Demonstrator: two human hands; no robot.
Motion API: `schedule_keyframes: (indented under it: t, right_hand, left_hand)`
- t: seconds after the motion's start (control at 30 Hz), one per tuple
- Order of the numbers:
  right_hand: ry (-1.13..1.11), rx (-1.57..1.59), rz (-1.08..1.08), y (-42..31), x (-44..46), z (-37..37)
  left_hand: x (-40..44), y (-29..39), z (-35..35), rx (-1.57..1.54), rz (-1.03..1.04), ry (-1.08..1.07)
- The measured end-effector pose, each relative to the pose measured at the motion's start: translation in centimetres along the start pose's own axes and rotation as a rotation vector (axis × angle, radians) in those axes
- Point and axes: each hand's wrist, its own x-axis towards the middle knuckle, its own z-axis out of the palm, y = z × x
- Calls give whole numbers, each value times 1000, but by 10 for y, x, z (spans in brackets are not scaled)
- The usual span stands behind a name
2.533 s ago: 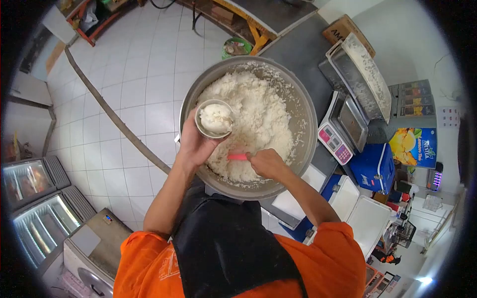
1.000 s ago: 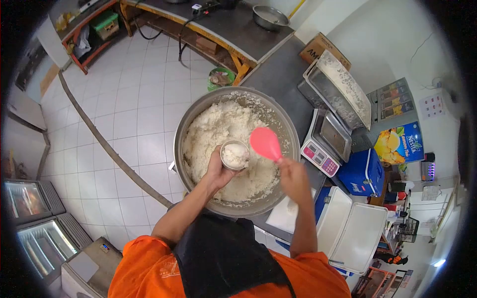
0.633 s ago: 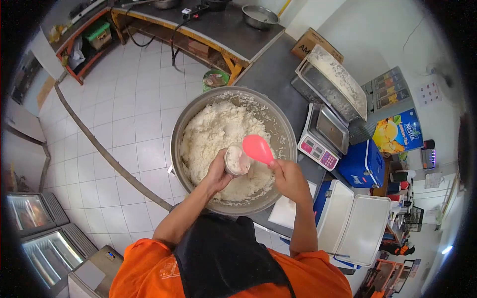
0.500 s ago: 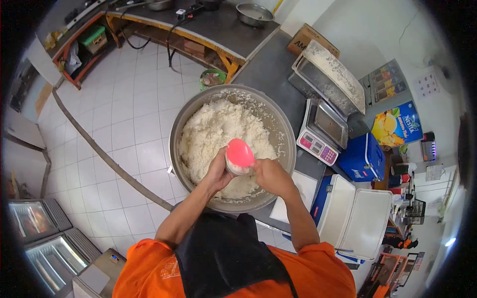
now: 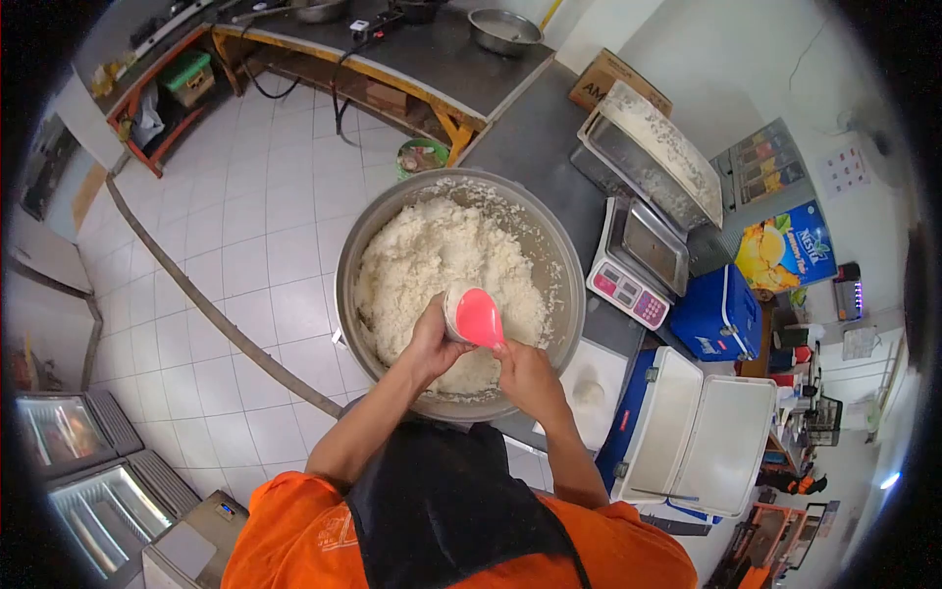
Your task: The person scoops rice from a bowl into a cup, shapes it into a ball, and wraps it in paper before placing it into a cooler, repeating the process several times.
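- One big pot holds lots of rice, so much looks not yet scooped.
- The left hand has its fingers curled around a small cup, over the rice in the pot.
- A pink spoon covers most of the cup. I can't tell how full the cup is, but filling looks well along.
- The right hand has its fingers shut on the spoon's handle.
- A pale lump sits on a white board beside the pot. It may be one bit done, but it's too blurry to tell.
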Motion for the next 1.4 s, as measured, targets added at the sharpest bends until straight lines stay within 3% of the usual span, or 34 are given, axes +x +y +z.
schedule_keyframes:
  t: [0.07,0.13,0.27,0.37,0.43,0.47,0.6,0.67,0.7,0.77,0.8,0.87,0.9,0.97,1.0,1.07,1.17,1.3,1.33,1.4]
  right_hand:
    - [-20,-43,22,11,5,-3]
    - [-35,131,-209,35,8,-18]
    - [16,334,-215,50,13,-16]
    - [-122,397,-144,52,15,-21]
    - [-133,1164,358,52,9,-16]
    - [-150,1125,407,55,7,10]
    - [-320,1096,332,46,4,-4]
    - [-164,787,79,44,21,-23]
    - [-156,791,87,45,26,-25]
    - [-59,269,-317,46,39,-24]
    - [-59,269,-324,44,36,-40]
    - [-343,-68,7,38,23,-76]
    - [-345,-65,-2,41,18,-64]
    - [-86,-536,-101,53,-3,-27]
    - [-78,-481,-111,43,-3,-22]
    - [8,337,-163,12,-15,-11]
    - [260,613,-246,-2,-33,36]
    - [571,633,-160,16,-82,40]
    - [581,688,-98,28,-100,38]
    - [579,808,41,53,-129,37]
  left_hand:
    - [0,3,4,125,-29,40]
    - [-4,2,6,140,-9,0]
    - [-8,1,9,188,33,34]
    - [-16,10,8,71,36,-61]
    - [-14,9,8,55,94,-40]
    - [-13,8,8,34,141,-19]
    - [-17,18,6,86,122,84]
    - [-23,20,11,240,43,107]
    - [-21,18,10,244,33,103]
    - [-15,19,8,358,-10,72]
    - [-18,22,7,360,-2,72]
    - [-31,32,4,235,32,26]
    - [-36,36,4,238,40,31]
    - [-47,36,9,179,74,51]
    - [-51,32,11,184,66,52]
    - [-60,16,19,30,40,0]
    - [-79,-16,45,169,-24,34]
    - [-81,-52,45,196,-205,-52]
    - [-80,-49,45,327,-233,38]
    - [-50,-39,3,1053,445,142]
